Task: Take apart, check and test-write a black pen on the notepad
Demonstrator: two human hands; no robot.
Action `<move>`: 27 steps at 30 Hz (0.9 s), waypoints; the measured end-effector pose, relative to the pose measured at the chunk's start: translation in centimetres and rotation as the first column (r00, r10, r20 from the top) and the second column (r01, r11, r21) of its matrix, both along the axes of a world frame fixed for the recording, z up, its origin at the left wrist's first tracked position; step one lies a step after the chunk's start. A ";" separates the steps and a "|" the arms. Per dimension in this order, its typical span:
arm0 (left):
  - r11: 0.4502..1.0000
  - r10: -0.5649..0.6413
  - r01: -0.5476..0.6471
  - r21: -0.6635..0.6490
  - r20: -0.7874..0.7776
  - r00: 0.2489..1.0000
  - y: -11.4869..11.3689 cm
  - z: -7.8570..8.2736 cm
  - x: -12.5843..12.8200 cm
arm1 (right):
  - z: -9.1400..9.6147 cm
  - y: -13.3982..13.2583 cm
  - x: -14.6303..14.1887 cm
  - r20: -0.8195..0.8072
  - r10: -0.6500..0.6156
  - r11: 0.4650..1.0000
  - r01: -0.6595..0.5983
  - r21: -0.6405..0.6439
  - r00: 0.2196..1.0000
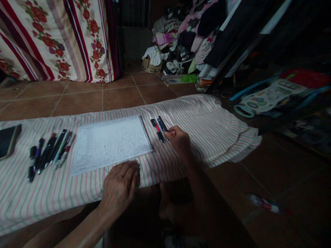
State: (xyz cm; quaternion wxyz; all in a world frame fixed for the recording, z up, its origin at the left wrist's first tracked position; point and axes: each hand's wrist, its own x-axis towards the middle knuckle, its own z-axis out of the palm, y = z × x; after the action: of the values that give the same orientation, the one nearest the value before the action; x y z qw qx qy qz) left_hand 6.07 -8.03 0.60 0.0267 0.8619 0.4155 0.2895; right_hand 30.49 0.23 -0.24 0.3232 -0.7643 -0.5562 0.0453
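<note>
My right hand (178,138) pinches the near end of a dark blue pen (162,123) lying low over the cloth. Right beside it lies a red and black pen (157,129). To their left is a spiral notebook (113,141), its page covered with fine printed or drawn marks too small to read. My left hand (120,181) rests on the near edge of the cloth, just below the notebook, with its fingers curled together; nothing shows in them. Several pens (53,150) lie in a row left of the notebook.
A striped cloth (204,127) covers the low table. At its left edge lies a phone or tablet (9,141). Beyond are a flowered curtain (49,41), a heap of clothes (181,41) and a child's toy walker (274,93). A plastic bottle (266,203) lies on the tiled floor.
</note>
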 end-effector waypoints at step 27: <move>0.999 -0.010 0.009 -0.043 -0.005 1.000 -0.2 -0.2 -0.1 | -1.5 0.2 0.3 0.060 0.043 0.998 -0.040 -0.049 0.997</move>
State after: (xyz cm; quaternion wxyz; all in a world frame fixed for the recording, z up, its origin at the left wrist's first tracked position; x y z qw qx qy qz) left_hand 5.96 -8.20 0.42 0.0455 0.8638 0.4176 0.2781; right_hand 30.83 0.43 -1.72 0.2870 -0.7611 -0.5803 0.0419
